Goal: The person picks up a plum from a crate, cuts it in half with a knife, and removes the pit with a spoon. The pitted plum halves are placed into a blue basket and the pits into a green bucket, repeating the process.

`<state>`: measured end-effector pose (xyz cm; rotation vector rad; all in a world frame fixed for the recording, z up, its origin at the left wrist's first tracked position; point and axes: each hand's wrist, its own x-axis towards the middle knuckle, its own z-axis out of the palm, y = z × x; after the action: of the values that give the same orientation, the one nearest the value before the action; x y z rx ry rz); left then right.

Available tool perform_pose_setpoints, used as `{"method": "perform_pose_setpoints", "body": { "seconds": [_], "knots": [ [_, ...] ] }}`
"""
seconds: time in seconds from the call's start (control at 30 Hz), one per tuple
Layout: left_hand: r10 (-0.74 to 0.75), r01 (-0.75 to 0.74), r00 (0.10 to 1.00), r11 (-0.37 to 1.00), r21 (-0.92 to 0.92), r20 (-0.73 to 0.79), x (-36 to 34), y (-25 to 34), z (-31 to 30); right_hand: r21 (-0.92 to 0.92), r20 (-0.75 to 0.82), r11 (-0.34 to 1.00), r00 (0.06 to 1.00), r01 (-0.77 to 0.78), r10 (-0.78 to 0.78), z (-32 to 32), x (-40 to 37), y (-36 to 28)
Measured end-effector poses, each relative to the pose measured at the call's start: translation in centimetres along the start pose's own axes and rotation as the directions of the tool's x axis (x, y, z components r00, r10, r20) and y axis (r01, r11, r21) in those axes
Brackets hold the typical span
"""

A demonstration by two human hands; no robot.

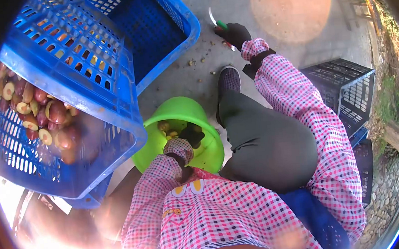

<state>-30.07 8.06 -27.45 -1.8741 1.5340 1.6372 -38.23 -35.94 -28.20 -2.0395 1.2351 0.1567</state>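
Observation:
My left hand (192, 135), in a dark glove, is down inside a bright green basin (183, 105), near some small yellowish-brown pieces (167, 128) at its bottom. Its fingers are too dark to make out. Away over the concrete floor, my right hand (236, 36), also gloved, is closed around the green handle of a small curved knife (213, 19). The blade points up and away from me. To the left, a blue crate (77, 94) is tilted toward me, holding many reddish-brown, rounded pieces of produce (57, 111), several with pale cut faces.
Another blue crate (166, 57) stands behind the tilted one. Black crates (346, 85) sit at the right, beside stones and plants. Small scraps (202, 60) lie on the floor (177, 81) beyond the basin. My shoe (229, 79) is between basin and knife.

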Motion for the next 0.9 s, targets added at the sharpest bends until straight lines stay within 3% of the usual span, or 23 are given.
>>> {"method": "perform_pose_setpoints", "body": {
  "seconds": [0.07, 0.13, 0.17, 0.27, 0.33, 0.4, 0.43, 0.47, 0.5, 0.53, 0.6, 0.63, 0.67, 0.73, 0.8, 0.83, 0.9],
  "knots": [
    [0.018, -0.018, 1.000, 0.999, -0.043, 0.010, 0.4, 0.5, 0.0, -0.029, -0.013, 0.997, 0.997, -0.076, 0.076, -0.6, -0.6, 0.5],
    [0.054, -0.053, 0.999, 0.993, -0.109, 0.000, 0.4, 0.6, -0.1, 0.024, -0.130, 0.998, 0.990, -0.050, 0.052, -0.3, -1.9, 2.5],
    [0.075, -0.077, 0.997, 0.984, -0.158, -0.018, 0.2, 0.5, 0.0, 0.098, -0.114, 0.988, 0.984, -0.122, 0.133, -0.6, -2.8, 2.7],
    [0.150, -0.191, 0.980, 0.882, -0.431, -0.127, -3.4, 0.7, -2.4, 0.247, -0.161, 0.965, 0.978, -0.087, 0.129, -1.5, -6.1, 3.7],
    [0.045, -0.012, 0.998, 0.755, -0.655, 0.033, -13.5, 7.0, -12.7, 0.290, -0.114, 0.953, 0.985, -0.089, 0.127, -2.2, -7.7, 4.9],
    [0.026, -0.042, 0.999, 0.739, -0.672, -0.034, -23.6, 9.3, -19.1, 0.233, -0.205, 0.960, 0.973, 0.155, -0.107, -2.3, -9.8, 5.7],
    [0.010, -0.108, 0.988, 0.745, -0.659, -0.151, -27.9, 9.8, -21.3, 0.213, -0.234, 0.946, 0.953, 0.244, -0.193, -2.5, -10.5, 5.1],
    [-0.033, -0.178, 0.946, 0.778, -0.603, -0.322, -31.7, 9.8, -22.4, 0.376, -0.164, 0.924, 0.986, 0.072, -0.010, -3.5, -12.1, 3.7],
    [-0.071, -0.234, 0.858, 0.827, -0.511, -0.509, -35.1, 10.0, -23.1, 0.509, -0.059, 0.854, 0.985, -0.112, 0.164, -4.1, -13.2, 2.7],
    [-0.120, -0.234, 0.702, 0.892, -0.387, -0.702, -37.6, 9.5, -23.6, 0.508, -0.055, 0.855, 0.987, -0.101, 0.150, -4.0, -13.5, 2.4],
    [-0.130, -0.039, 0.335, 0.988, -0.152, -0.933, -39.1, 9.3, -23.5, 0.535, -0.029, 0.832, 0.982, -0.143, 0.188, -3.4, -14.4, 2.2],
    [-0.089, 0.096, 0.188, 0.993, -0.072, -0.978, -38.5, 9.5, -22.8, 0.535, -0.021, 0.832, 0.982, -0.148, 0.188, -3.8, -14.9, 1.5],
    [-0.023, 0.191, 0.129, 0.982, 0.002, -0.991, -37.0, 9.6, -22.3, 0.528, -0.025, 0.836, 0.981, -0.150, 0.192, -5.1, -15.2, 0.3],
    [0.090, 0.165, 0.407, 0.972, 0.170, -0.909, -32.2, 10.0, -19.5, 0.511, -0.017, 0.841, 0.975, -0.181, 0.220, -5.0, -16.3, 0.3],
    [0.128, 0.063, 0.756, 0.962, 0.267, -0.642, -24.2, 9.3, -15.3, 0.550, -0.050, 0.827, 0.984, -0.117, 0.172, -4.5, -16.2, 0.9],
    [0.098, 0.028, 0.851, 0.973, 0.231, -0.516, -20.1, 7.9, -13.5, 0.544, -0.046, 0.829, 0.982, -0.127, 0.181, -4.1, -16.5, 0.9],
    [-0.023, 0.156, 0.928, 0.930, 0.333, -0.371, -13.4, 4.9, -10.3, 0.532, 0.047, 0.830, 0.985, -0.167, 0.168, -3.3, -16.9, -0.1]
  ]
}}
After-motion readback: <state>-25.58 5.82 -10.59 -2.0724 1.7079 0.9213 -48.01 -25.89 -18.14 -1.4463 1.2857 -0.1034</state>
